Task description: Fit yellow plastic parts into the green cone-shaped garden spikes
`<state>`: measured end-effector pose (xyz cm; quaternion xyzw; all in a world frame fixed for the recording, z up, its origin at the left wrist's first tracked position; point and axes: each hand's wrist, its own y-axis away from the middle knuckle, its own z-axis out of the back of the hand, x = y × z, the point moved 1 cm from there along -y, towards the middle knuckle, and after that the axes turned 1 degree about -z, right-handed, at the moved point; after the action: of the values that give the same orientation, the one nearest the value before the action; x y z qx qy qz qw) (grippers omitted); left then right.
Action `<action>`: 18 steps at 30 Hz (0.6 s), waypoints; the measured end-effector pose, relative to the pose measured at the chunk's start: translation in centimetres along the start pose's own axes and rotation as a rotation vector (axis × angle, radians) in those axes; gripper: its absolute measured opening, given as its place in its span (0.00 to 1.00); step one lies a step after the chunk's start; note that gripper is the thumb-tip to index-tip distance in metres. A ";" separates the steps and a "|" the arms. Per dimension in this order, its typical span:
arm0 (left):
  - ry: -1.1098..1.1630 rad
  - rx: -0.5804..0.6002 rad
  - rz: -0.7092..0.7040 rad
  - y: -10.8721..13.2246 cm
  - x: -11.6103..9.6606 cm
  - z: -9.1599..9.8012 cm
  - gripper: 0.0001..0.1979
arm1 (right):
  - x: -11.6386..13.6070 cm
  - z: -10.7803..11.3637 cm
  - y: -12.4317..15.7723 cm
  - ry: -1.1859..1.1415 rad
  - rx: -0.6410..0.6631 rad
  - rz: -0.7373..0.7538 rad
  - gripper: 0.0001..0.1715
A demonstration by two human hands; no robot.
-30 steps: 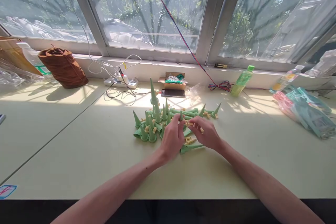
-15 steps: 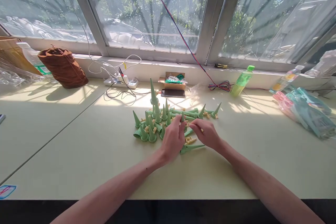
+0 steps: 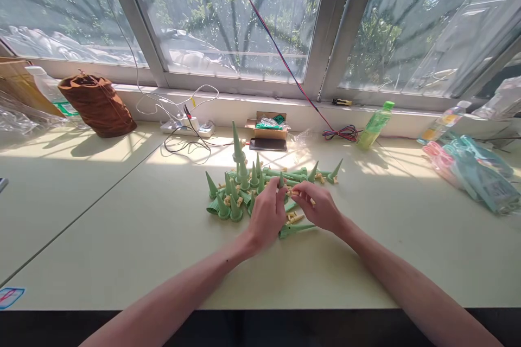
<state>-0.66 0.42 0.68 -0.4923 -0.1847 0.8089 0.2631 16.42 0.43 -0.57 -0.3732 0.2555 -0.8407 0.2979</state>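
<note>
My left hand (image 3: 268, 207) is closed around a green plastic spike (image 3: 281, 180), its tip pointing up past the fingers. Just to the right, my right hand (image 3: 318, 205) pinches a small beige plastic valve piece (image 3: 293, 192) against the side of that spike; whether the two are joined is hidden by the fingers. Several more green spikes (image 3: 236, 210) stand and lie in a cluster left of and behind my hands. Loose beige pieces (image 3: 293, 218) and a spike lying flat (image 3: 296, 229) are beneath my right hand.
Behind the cluster lie a phone (image 3: 267, 144) and a small cardboard box (image 3: 270, 131) with green items. A power strip (image 3: 188, 128) with cables, a brown pouch (image 3: 98, 105), a green bottle (image 3: 376, 126) and plastic bags (image 3: 484, 173) line the window side.
My right hand has shifted slightly left to meet the spike in my left hand. The beige piece between its fingertips now shows more clearly.
</note>
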 end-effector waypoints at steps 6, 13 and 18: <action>-0.006 0.024 -0.001 0.0 0.0 0.0 0.09 | 0.0 0.0 0.0 0.024 -0.017 0.001 0.08; -0.018 0.021 -0.032 0.2 -0.1 -0.1 0.09 | -0.1 0.0 -0.2 0.076 0.015 -0.004 0.20; -0.024 0.025 -0.061 0.2 -0.2 -0.1 0.09 | -0.3 0.0 -0.1 0.106 0.027 0.007 0.26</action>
<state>-0.57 0.16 0.72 -0.4736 -0.1926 0.8085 0.2914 16.58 0.70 -0.68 -0.3232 0.2607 -0.8616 0.2919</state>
